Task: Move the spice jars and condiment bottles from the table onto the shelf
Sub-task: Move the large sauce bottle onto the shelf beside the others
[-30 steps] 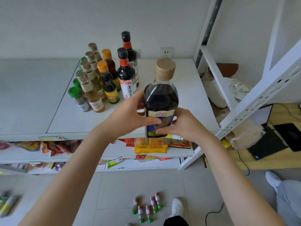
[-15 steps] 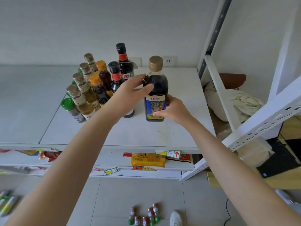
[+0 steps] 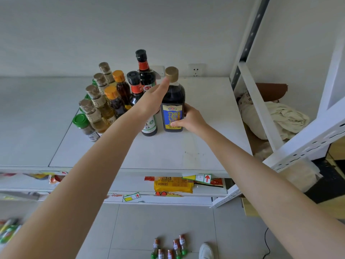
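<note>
dark soy sauce bottle (image 3: 172,107) stands upright on the white shelf (image 3: 186,152); right hand (image 3: 188,118) clasps its label, left hand (image 3: 152,101) open, fingertip at its gold cap (image 3: 171,73).

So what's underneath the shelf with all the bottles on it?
Under the top shelf a yellow snack packet pokes out on a lower shelf. The board hides whatever lies further back.

dark bottle (image 3: 172,107): glossy glass, matt gold cap, paper label
shelf (image 3: 186,152): smooth matt white board
floor (image 3: 164,225): smooth grey tile
</note>
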